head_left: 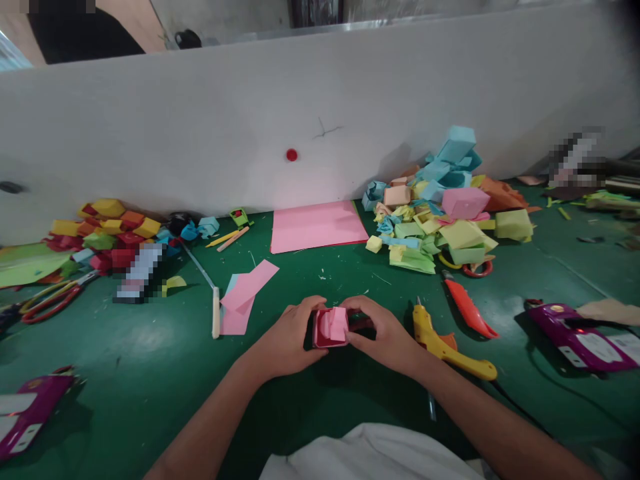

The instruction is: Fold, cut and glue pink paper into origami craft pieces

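A small pink paper box (323, 338) is held between my hands above the green table. My left hand (293, 337) curls round its left side, thumb and fingers closed on it. With thumb and fingertips, my right hand (383, 327) grips the box's right edge, where a folded pink paper piece (339, 321) sits at the opening. The box's underside is hidden. Closest on the left lie pink paper strips (250, 293) beside a white-handled tool (215, 313) with a long thin shaft. By my right forearm is a yellow glue gun (450, 350).
Pink paper sheets (317, 227) lie against the white partition (225, 133). Folded paper pieces are heaped at right (465, 200) and left (110, 227). A red-handled cutter (467, 307), scissors (55, 300) and purple devices (575, 333) lie about. A cord trails from the glue gun.
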Motion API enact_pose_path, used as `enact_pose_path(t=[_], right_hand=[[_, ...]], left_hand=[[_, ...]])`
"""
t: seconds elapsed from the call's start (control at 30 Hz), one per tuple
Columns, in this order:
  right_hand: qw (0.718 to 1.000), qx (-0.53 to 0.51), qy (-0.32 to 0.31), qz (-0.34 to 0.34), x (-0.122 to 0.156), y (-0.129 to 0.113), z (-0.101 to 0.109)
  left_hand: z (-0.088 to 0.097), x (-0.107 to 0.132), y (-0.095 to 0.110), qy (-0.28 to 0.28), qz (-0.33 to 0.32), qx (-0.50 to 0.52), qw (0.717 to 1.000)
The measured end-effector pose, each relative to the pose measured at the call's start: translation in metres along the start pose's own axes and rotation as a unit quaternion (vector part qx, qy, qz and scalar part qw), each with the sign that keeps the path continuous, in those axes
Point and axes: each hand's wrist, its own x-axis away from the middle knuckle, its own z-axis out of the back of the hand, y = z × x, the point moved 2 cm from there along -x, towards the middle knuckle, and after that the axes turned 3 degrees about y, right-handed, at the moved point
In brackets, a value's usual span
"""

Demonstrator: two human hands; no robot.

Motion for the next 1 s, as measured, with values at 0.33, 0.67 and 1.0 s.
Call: enact_pose_path(t=[0.33, 0.67, 1.0], right_hand=[[0.995, -0.090, 0.031, 0.005, -0.001, -0.006, 0.004], [0.992, -0.063, 0.094, 0.057, 0.001, -0.011, 0.002], [0.994, -0.017, 0.038, 0.096, 0.007, -0.016, -0.010]], left_hand=[[-0.001, 0.000, 0.010, 0.129, -0.072, 0.127, 0.981], [-0.031, 0.001, 0.021, 0.180, -0.036, 0.355, 0.917], [-0.030, -0.002, 0.022, 0.257, 0.007, 0.233, 0.938]])
